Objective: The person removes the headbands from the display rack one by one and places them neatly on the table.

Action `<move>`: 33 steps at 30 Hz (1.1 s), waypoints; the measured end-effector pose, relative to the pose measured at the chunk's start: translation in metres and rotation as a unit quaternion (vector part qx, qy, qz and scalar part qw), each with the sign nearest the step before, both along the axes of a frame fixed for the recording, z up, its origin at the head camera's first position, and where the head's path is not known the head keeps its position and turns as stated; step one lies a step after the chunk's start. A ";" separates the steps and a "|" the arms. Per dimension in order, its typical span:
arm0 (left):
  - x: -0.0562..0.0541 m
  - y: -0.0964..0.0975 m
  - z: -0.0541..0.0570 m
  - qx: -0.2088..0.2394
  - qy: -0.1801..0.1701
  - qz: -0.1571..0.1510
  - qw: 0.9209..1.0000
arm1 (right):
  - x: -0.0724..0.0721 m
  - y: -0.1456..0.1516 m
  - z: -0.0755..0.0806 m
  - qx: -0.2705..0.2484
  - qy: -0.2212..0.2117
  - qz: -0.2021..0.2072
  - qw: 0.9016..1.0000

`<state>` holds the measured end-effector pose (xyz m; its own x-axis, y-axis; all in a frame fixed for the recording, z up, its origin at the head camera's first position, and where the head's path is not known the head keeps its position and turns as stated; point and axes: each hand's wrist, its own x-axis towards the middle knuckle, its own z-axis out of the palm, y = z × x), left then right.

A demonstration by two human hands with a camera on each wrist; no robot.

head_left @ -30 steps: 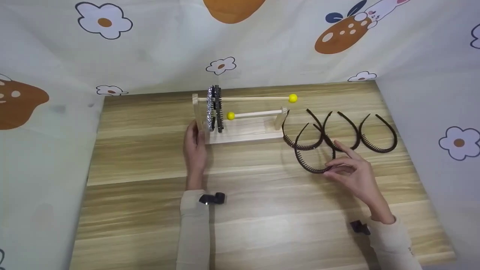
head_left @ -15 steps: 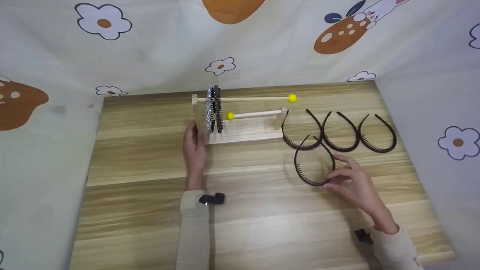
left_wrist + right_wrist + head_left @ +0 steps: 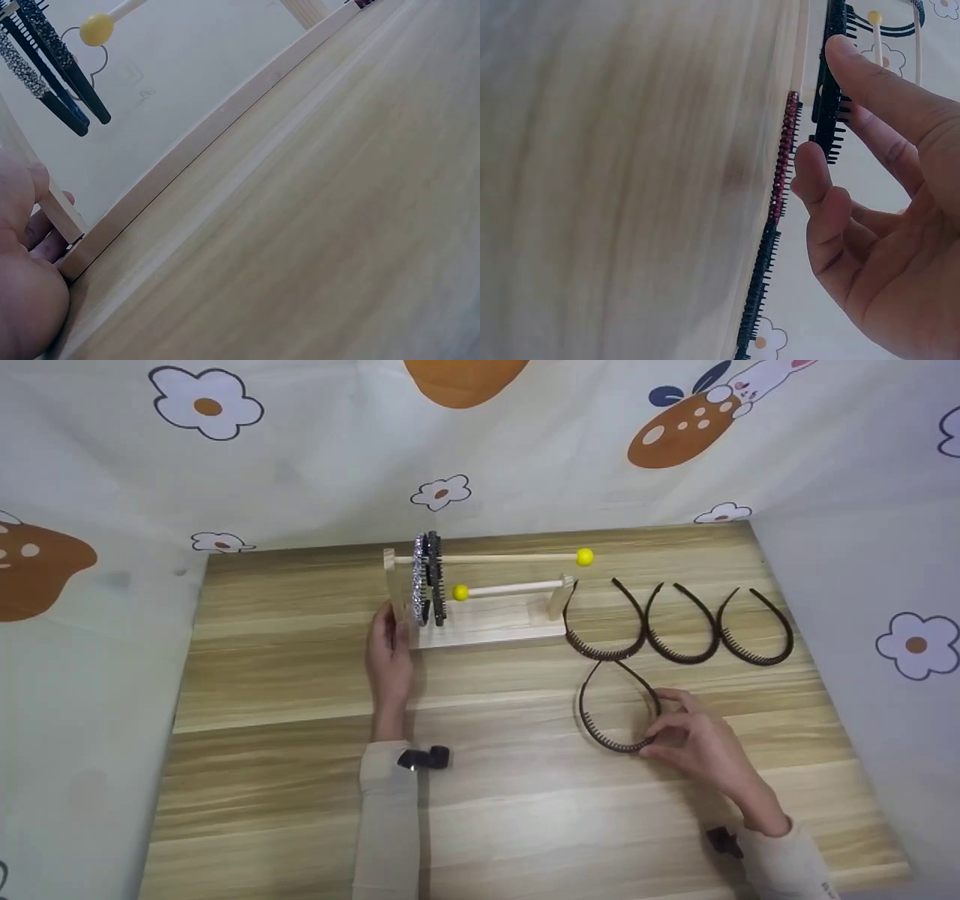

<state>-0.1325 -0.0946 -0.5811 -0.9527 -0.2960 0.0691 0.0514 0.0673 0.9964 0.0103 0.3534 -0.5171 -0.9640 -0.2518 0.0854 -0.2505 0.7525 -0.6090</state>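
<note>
From the head, well back, looks forward and down over the wood-grained tabletop (image 3: 525, 825). From the left wrist, skims it low and tilted, close beside the bare left hand (image 3: 30, 300), sharing with the head the pale wooden rack (image 3: 184, 156). From the right wrist, rolled sideways, peers close past the bare right hand (image 3: 904, 259); shares with the head the dark, toothed, curved hairband (image 3: 827, 112).

One right hand (image 3: 703, 746) has one headband (image 3: 609, 745); three other headbands (image 3: 684, 661) lie beyond it. At one left hand (image 3: 390, 667) stands one wooden rack (image 3: 495, 631) with two uprights (image 3: 391, 577), two rods (image 3: 495, 559), two yellow balls (image 3: 585, 556) and hung headbands (image 3: 439, 562) (at least two, overlapping). Two black devices (image 3: 439, 757) sit behind the hands.
</note>
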 end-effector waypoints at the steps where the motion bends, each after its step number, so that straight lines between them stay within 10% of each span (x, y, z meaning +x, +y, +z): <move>1: 0.000 0.000 0.000 -0.001 -0.002 0.001 1.000 | 0.000 0.000 0.000 -0.001 -0.002 0.003 1.000; 33: 0.000 0.001 0.001 0.014 0.008 -0.002 1.000 | 0.001 -0.012 -0.008 0.014 -0.028 -0.004 0.999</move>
<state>-0.1323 -0.0940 -0.5797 -0.9530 -0.2935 0.0756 0.0672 0.0385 0.9970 0.0115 0.3415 -0.5252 -0.9691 -0.2454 0.0237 -0.2102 0.7719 -0.6000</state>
